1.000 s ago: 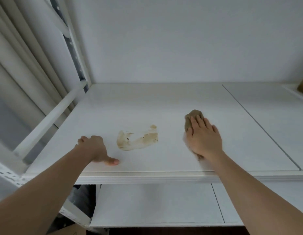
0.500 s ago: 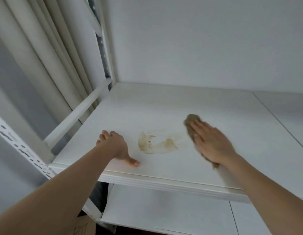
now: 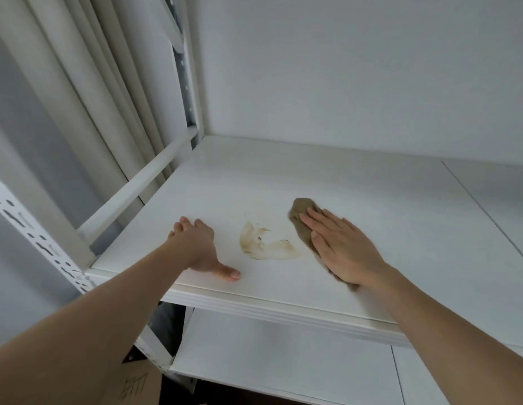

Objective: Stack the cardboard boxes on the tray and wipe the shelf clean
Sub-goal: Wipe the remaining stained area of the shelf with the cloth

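My right hand (image 3: 340,249) lies spread flat, pressing a brown cloth (image 3: 305,223) onto the shelf (image 3: 356,194) just right of the tan stain (image 3: 264,244). My left hand (image 3: 197,247) braces left of the stain, thumb out; whether its fingers curl I cannot tell. The cloth looks soft, light and limp, so I judge palm pressure over its middle handles it better than a pinch.
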A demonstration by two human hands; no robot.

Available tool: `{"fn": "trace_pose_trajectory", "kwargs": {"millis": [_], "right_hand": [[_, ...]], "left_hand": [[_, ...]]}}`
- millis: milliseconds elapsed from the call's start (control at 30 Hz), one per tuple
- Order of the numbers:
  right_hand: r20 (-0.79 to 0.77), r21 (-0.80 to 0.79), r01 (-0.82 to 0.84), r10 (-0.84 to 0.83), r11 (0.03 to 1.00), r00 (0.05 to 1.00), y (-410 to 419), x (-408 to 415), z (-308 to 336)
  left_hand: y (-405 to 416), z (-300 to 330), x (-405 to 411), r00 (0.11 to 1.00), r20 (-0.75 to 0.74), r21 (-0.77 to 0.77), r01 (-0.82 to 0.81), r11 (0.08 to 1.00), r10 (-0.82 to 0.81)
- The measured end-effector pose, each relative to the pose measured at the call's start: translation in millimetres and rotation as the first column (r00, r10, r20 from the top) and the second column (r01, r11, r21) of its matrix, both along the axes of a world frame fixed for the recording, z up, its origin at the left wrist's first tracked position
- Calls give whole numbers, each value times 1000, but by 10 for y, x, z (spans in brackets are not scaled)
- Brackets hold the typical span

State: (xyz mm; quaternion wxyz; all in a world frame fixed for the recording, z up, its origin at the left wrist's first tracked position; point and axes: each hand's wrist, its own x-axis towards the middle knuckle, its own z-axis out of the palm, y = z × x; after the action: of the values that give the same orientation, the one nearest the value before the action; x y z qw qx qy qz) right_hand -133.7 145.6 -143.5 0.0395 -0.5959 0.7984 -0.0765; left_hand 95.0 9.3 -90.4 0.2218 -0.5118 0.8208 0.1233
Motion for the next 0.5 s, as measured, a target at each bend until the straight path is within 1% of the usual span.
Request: {"fn": "trace_pose_trajectory", "kwargs": {"millis": [133,200,267,400,467,500], "right_hand": [[-35,32,253,-251,967,967,-62,-334,12],[-33,24,300,-299,954,954,-216,-255,-17],[-16,19,258,-258,966,966,-323,-70,-12],[-10,-27,46,-47,999,999,-218,337,13],[-2,-18,-34,34,999,999,-27,319,7],[-3,1,-30,30,1000,1000,58,220,10]], "left_hand": [[39,29,11,999,-10,-28,34,999,-34],[44,42,9,999,-7,-26,39,999,-39],[58,55,3,999,5,-23,49,999,-49],[58,96,-13,996,59,-21,66,998,-65],[67,109,-29,995,72,-17,63,998,-61],[75,115,-31,996,71,-16,59,998,-58]]}}
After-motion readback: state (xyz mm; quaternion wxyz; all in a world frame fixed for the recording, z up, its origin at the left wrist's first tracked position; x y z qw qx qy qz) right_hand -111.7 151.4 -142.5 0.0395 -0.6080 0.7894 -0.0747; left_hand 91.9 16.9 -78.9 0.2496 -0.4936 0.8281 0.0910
